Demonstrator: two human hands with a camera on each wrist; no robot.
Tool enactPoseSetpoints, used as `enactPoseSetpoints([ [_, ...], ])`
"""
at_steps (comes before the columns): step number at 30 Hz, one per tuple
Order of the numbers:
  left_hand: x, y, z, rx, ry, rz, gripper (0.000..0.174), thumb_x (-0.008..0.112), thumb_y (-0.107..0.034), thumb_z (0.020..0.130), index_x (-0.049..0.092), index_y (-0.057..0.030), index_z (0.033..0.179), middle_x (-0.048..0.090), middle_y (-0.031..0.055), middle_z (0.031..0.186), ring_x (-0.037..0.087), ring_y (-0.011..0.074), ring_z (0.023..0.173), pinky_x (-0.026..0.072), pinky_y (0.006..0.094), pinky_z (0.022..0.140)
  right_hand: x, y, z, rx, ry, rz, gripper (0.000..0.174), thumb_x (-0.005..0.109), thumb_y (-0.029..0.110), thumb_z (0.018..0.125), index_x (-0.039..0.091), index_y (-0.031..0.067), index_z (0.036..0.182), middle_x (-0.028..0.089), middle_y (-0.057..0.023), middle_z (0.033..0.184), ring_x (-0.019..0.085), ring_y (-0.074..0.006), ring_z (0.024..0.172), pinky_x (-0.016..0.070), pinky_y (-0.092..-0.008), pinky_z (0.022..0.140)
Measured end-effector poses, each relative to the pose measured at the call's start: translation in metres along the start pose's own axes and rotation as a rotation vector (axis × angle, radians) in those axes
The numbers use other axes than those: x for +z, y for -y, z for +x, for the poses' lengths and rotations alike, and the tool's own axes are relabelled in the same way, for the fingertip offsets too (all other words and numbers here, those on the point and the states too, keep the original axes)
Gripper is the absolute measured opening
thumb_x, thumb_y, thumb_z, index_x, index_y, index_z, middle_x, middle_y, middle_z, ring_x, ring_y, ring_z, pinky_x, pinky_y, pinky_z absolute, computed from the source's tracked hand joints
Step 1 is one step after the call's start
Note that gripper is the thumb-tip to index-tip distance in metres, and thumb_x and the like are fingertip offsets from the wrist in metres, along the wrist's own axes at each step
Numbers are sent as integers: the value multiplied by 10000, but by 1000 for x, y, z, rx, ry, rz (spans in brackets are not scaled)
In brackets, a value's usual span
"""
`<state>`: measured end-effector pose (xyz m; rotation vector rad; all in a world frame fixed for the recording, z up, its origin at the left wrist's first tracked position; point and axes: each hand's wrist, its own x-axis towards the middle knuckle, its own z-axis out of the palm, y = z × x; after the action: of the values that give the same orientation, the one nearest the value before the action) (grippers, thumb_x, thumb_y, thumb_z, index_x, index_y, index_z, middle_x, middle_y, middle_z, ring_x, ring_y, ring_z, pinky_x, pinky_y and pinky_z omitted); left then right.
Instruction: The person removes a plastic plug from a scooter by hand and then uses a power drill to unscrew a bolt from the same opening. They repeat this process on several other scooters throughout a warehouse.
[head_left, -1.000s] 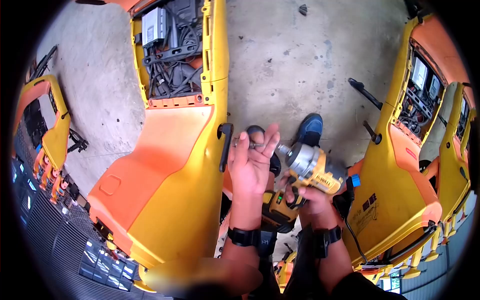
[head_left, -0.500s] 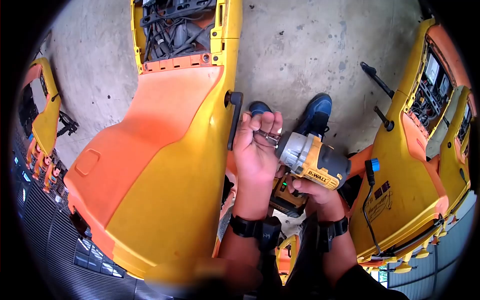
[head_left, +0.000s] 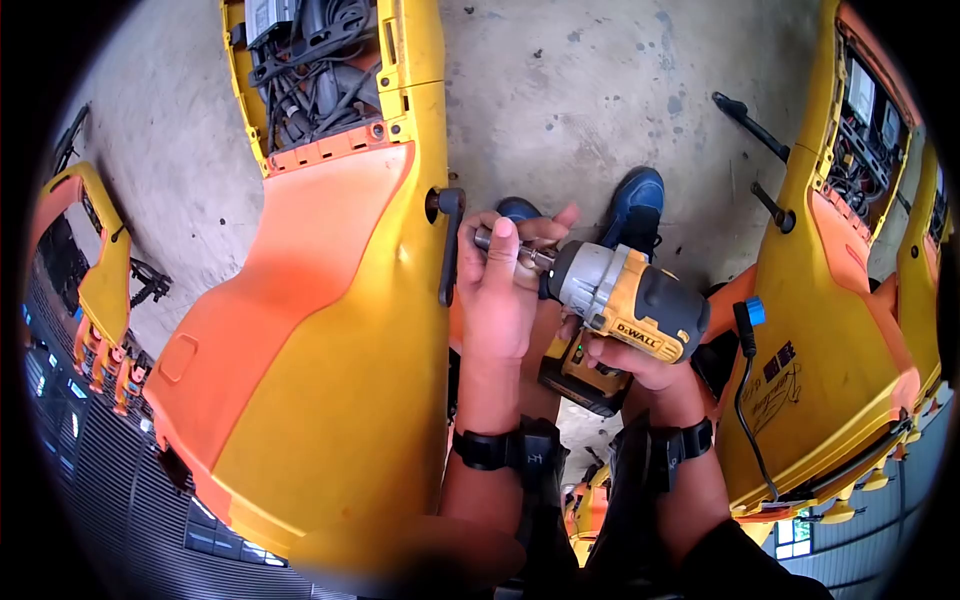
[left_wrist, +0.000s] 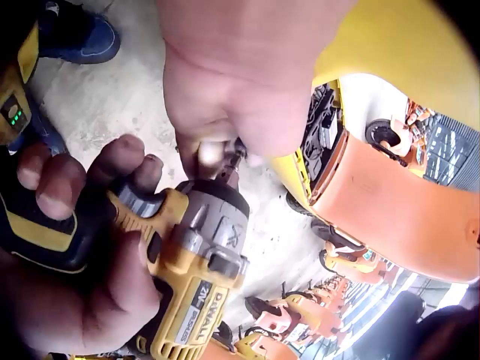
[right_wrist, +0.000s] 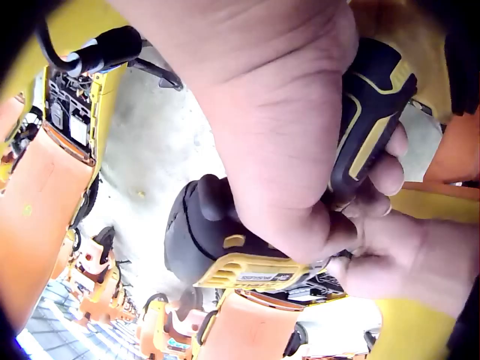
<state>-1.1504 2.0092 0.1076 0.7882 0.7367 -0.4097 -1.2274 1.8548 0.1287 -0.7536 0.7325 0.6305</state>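
Note:
A yellow and black power driver (head_left: 640, 300) is gripped by its handle in my right hand (head_left: 645, 365), its grey nose turned to the left. At that nose, my left hand (head_left: 498, 310) pinches a metal socket piece (head_left: 484, 239) between thumb and curled fingers. In the left wrist view, a metal bit (left_wrist: 229, 171) runs from the driver's nose (left_wrist: 217, 206) toward the left fingers, which partly hide it. The right wrist view has the driver's black rear end (right_wrist: 196, 232) below my right hand (right_wrist: 277, 142).
An orange and yellow vehicle body (head_left: 290, 280) with exposed cables (head_left: 325, 70) and a black lever (head_left: 452, 245) stands close at left. Another yellow body (head_left: 815, 370) with a blue-tipped cable (head_left: 750, 312) is at right. Shoes (head_left: 637, 205) stand on concrete between them.
The left hand has closed in from apart, bringing its metal piece to the driver's nose, and its thumb now lies over the piece. The driver has shifted slightly right and is more level.

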Motion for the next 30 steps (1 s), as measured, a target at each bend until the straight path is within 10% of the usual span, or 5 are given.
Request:
enactPoseSetpoints([
  [7,16,7,6,91,-77,-8,224,511,-276,1006,408,-97,1089,595,244,1206,622,346,1065,518,426,886,9,13,13,100,49,152,420,657,23,765,589,-18,1177,678,-113,942,659,-188,798,512,-260,602],
  [13,27,-19,-26,-12,-508,1288,480,580,-207,948,374,6,1326,647,157,947,651,216,781,513,297,681,-9,-16,52,155,161,326,449,657,105,746,592,-19,1172,672,-128,992,655,-192,788,497,-277,570],
  [19,19,-30,-41,625,-444,2060,339,609,-126,918,548,41,1208,643,151,909,628,297,795,496,363,764,-20,-39,64,218,34,440,389,632,123,771,613,-22,1132,678,-138,938,607,-166,655,484,-263,564],
  [26,20,-36,-34,-122,-458,1997,387,528,-164,944,490,100,1224,602,299,1078,603,461,956,502,481,780,-7,-31,70,244,66,441,407,617,89,769,595,-30,1158,676,-144,963,603,-157,644,484,-267,569],
  [30,6,-22,-27,124,-485,2139,245,522,-116,925,563,54,1096,630,292,898,627,448,837,498,491,697,-6,-19,74,271,76,399,383,610,87,772,599,-29,1137,674,-130,957,605,-160,650,484,-271,571],
])
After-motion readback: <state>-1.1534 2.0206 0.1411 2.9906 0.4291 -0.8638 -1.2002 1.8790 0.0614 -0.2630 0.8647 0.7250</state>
